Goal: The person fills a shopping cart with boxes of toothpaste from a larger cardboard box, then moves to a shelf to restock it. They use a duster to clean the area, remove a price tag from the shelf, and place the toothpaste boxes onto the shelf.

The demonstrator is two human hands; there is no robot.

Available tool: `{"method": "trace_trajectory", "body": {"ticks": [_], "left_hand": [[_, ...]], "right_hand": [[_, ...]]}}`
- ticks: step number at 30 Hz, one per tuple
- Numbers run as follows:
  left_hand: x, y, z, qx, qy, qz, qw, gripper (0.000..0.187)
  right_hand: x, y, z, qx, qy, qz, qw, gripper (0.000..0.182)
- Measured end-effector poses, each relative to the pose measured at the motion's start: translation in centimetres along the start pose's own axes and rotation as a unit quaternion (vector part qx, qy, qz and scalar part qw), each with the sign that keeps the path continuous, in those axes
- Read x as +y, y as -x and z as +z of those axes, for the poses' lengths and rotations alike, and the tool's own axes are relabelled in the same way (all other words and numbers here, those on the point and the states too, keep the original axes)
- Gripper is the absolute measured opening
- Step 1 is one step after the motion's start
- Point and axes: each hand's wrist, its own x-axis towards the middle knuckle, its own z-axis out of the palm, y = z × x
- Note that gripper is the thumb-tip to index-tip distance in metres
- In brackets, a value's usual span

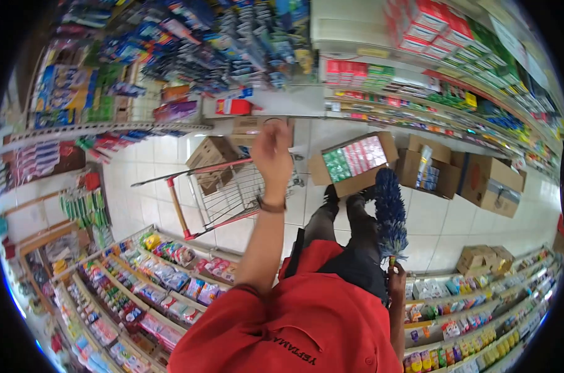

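Note:
My right hand [395, 280] hangs beside my right leg, fingers wrapped round the handle of a fluffy blue duster [390, 214]. The duster's head points forward over the tiles, near an open carton. My left hand [273, 148] reaches out ahead at the end of a raised arm, over the far end of a wire shopping cart [232, 193] with red trim. Its fingers are blurred and seem bent; I cannot make out anything in them. Beyond it, a red box [234, 107] lies on the low shelf ledge.
An open carton [366, 180] of green and pink-white packs stands before my feet. More cartons [428, 168] [493, 183] line the floor on the right. A brown carton [213, 161] is by the cart. Stocked shelves [412, 93] run ahead, with others [151, 286] behind me.

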Motion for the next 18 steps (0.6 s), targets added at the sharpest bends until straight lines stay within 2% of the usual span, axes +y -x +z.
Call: {"method": "trace_trajectory", "body": {"ticks": [1,2,4,6,7,9,12,13,14,16,17,18], "left_hand": [[-3.1,4.4,-4.2,-0.018,-0.072,-0.109,0.991,0.006],[-5.2,8.7,-8.0,-0.085,-0.242,-0.107,0.961,0.016],[-4.3,14.7,-12.6,-0.216,-0.354,-0.281,0.866,0.028],[-5.0,19.5,-16.3,-0.215,-0.288,-0.382,0.851,0.041],[-5.1,20.7,-17.7,-0.236,-0.321,-0.393,0.829,0.042],[-4.5,20.9,-18.8,-0.249,-0.384,-0.4,0.794,0.047],[-4.6,19.6,-18.9,-0.207,-0.403,-0.381,0.806,0.043],[-5.5,19.6,-19.0,-0.15,-0.351,-0.409,0.829,0.043],[-5.9,19.6,-18.8,-0.139,-0.35,-0.411,0.83,0.043],[-7.4,18.9,-18.1,-0.087,-0.382,-0.376,0.839,0.041],[-9.4,19.0,-18.7,-0.123,-0.399,-0.428,0.802,0.06],[-11.5,20.0,-19.1,-0.131,-0.397,-0.43,0.8,0.06]], "right_hand": [[0.0,-1.0,0.4,0.002,0.02,-0.003,1.0,0.027],[0.2,-2.6,0.4,0.009,0.041,-0.006,0.999,0.027],[1.7,-5.2,0.5,0.039,0.107,-0.03,0.993,0.029],[2.3,-7.3,0.1,0.038,0.158,-0.081,0.983,0.034],[2.5,-8.0,0.0,0.043,0.177,-0.106,0.978,0.034],[1.5,-7.9,0.0,0.037,0.201,-0.097,0.974,0.034],[0.5,-8.4,-0.2,0.03,0.241,-0.079,0.967,0.039],[2.3,-10.3,-0.5,0.032,0.239,-0.133,0.961,0.031],[4.6,-12.8,-0.8,0.033,0.236,-0.186,0.953,0.023],[7.2,-16.8,-1.3,0.013,0.241,-0.178,0.954,0.025],[7.0,-17.7,-1.4,0.006,0.256,-0.19,0.948,0.025],[7.0,-18.0,-1.7,0.001,0.271,-0.196,0.942,0.026]]}}
